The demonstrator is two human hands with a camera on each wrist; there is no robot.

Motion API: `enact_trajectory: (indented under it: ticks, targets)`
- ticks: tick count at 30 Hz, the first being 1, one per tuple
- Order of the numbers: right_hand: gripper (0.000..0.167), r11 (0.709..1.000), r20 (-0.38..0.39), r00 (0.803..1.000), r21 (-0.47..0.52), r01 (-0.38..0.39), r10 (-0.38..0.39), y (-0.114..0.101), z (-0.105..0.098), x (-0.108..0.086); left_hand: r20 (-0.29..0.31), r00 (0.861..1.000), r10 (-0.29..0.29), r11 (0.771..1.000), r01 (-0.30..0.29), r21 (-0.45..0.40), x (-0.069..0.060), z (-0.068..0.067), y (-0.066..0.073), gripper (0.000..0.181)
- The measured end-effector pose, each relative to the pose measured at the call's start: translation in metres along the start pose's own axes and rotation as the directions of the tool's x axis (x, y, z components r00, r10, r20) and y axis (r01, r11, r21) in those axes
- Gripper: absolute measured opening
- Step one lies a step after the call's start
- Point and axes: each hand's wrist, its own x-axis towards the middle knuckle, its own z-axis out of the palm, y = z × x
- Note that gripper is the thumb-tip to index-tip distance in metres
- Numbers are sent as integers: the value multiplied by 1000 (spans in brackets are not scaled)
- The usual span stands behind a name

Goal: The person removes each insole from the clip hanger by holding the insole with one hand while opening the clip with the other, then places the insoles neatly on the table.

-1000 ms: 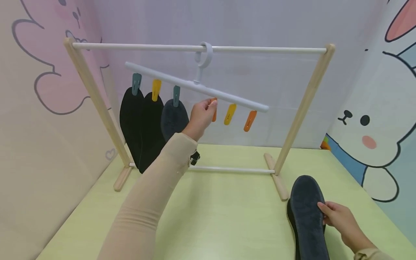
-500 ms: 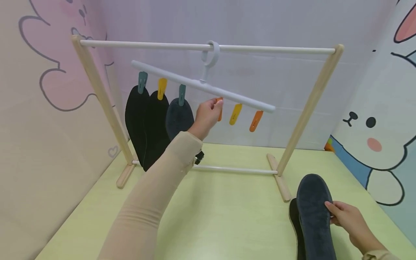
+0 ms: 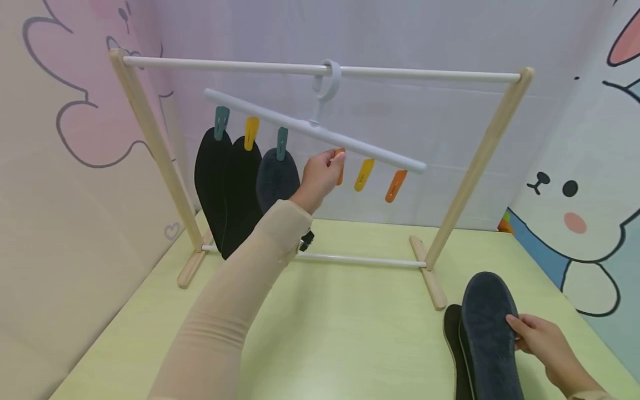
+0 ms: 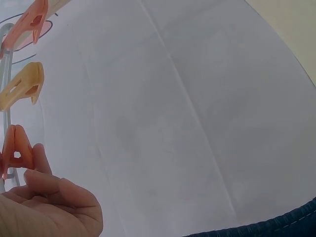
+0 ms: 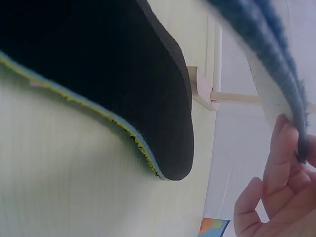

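In the head view my left hand (image 3: 320,178) pinches an orange clothespin (image 3: 340,171) on the white clip hanger (image 3: 370,149); the left wrist view has the same orange clothespin (image 4: 27,150) between thumb and fingers. My right hand (image 3: 545,347), low at the right, grips a dark grey fuzzy insole (image 3: 490,328) by its edge, with the front end tilted up. Black insoles (image 3: 453,339) lie partly hidden beneath it on the table. From the hanger's left half hang two black insoles (image 3: 210,183) and a dark grey insole (image 3: 277,178), the latter partly behind my left arm.
A wooden rack (image 3: 480,166) with a white top rod (image 3: 425,73) carries the tilted hanger. Teal clothespins (image 3: 222,123) and a yellow one (image 3: 251,133) hold the hung insoles. Yellow (image 3: 364,175) and orange (image 3: 396,186) clothespins hang at right. The table (image 3: 350,322) is pale green.
My right hand has moved slightly right with the grey insole, uncovering more of the black insoles underneath. My left hand keeps its pinch on the orange clothespin. The head view has shifted slightly.
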Motion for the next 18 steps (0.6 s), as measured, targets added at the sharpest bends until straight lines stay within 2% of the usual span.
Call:
enact_trajectory:
  ticks: [9, 18]
  targets:
    - [42, 1000, -1, 1000, 11, -21, 21, 3, -2, -1, -2, 1000, 0, 1000, 0, -4, -2, -1, 2, 44]
    - [42, 998, -8, 999, 39, -48, 48, 17, -2, 5, -8, 1000, -3, 1000, 3, -8, -2, -1, 2, 45]
